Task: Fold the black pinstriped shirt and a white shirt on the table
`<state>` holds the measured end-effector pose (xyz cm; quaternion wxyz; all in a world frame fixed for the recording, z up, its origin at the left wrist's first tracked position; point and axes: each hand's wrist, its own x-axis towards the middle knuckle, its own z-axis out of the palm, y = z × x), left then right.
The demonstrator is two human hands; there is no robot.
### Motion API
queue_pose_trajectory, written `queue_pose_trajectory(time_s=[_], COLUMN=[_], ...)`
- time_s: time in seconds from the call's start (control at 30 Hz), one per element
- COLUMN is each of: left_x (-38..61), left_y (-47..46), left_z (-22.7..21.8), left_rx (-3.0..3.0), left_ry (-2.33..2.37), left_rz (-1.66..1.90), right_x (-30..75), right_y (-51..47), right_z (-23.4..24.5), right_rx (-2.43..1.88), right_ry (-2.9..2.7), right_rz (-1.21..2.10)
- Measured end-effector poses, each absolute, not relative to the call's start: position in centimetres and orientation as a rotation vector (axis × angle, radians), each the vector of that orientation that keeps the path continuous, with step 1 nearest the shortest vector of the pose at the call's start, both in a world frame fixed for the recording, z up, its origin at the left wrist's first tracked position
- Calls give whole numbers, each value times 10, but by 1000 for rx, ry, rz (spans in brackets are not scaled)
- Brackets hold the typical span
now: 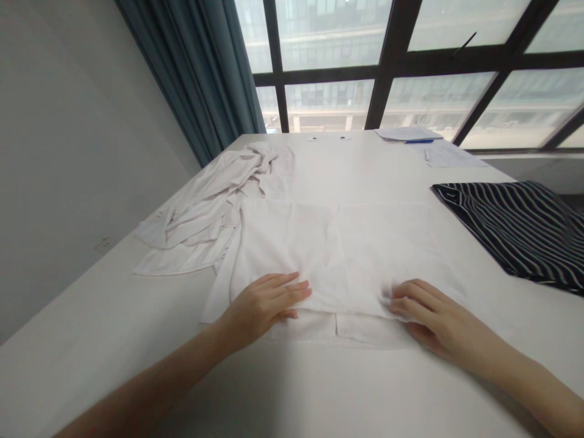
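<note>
A white garment (310, 255), folded into a rough rectangle, lies in front of me on the white table. Its near edge leaves a strip of layered cloth (314, 328) showing below it. My left hand (269, 301) rests on the near left part, fingers stretched out and thumb low by the edge. At the near right part, my right hand (424, 310) touches the cloth with bent fingers. Motion blurs those fingertips, so whether they pinch the fabric is unclear.
Crumpled white clothing (219, 194) lies at the left, touching the folded garment. A black striped garment (529, 231) hangs over the table's right edge. Papers (408, 133) and a blue pen (418, 141) sit at the far right, below the windows.
</note>
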<state>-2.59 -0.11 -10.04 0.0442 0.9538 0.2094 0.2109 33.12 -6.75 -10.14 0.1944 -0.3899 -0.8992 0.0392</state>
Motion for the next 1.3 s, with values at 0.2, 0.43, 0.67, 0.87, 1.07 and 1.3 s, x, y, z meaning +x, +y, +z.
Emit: queue_pose_trajectory(time_s=[0.2,0.43,0.67,0.87,1.07,1.3], left_x=[-32,-27,-15,-11,-14,-27], left_y=[1,-6,-19,-21,-23,-11], left_z=[-97,-97,-100,-96,-92,-89], left_rx=[2985,3114,3164,3204,3240,2797], left_ry=[549,464,483,516,380,368], left_rz=[687,526,445,532,489,267], right_x=[335,327,317,323,319,318], right_y=[-68,-69,-71,-74,-72,-70], right_z=[-107,-92,-102,-97,-98,-94], right_rx=[-1096,-1085,-1054,-929,-809,-1013], right_ry=[-2444,-2536,-2518,-2515,-2539,-2545], right_rz=[111,330,44,-56,10,608])
